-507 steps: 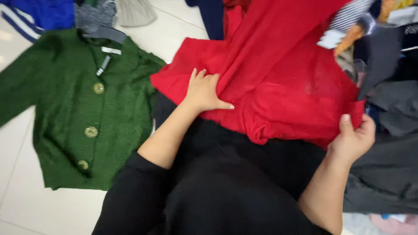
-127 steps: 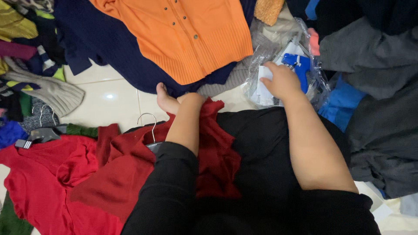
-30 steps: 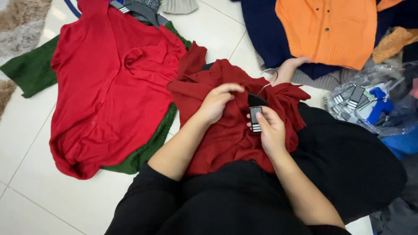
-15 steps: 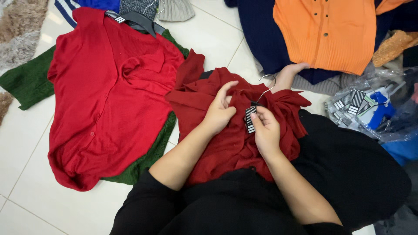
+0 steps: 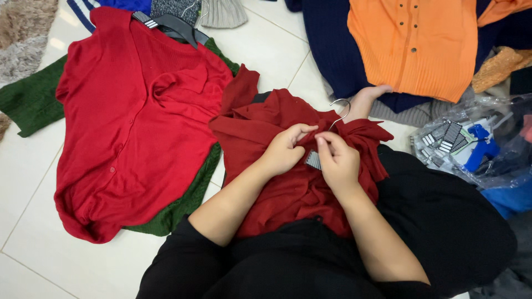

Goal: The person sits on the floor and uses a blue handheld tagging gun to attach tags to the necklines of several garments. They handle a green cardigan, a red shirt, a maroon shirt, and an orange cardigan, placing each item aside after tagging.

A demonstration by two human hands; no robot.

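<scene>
A dark red garment (image 5: 288, 188) lies bunched on my lap, with a metal hanger hook (image 5: 339, 111) sticking out of its top. My left hand (image 5: 285, 149) pinches the fabric near the collar. My right hand (image 5: 338, 160) grips the same spot from the right, and a small striped tag (image 5: 313, 160) shows between the two hands. Both hands touch each other over the garment.
A bright red cardigan (image 5: 133, 122) lies spread on a green cardigan (image 5: 33, 99) to the left, a black hanger (image 5: 172, 25) at its top. An orange ribbed cardigan (image 5: 415, 44) on navy cloth lies ahead. A clear plastic bag (image 5: 471, 144) sits right. My bare foot (image 5: 368, 99) rests ahead.
Both hands have closed in together on the collar of the dark red garment, the fingers now meeting above the striped tag. The view has shifted slightly.
</scene>
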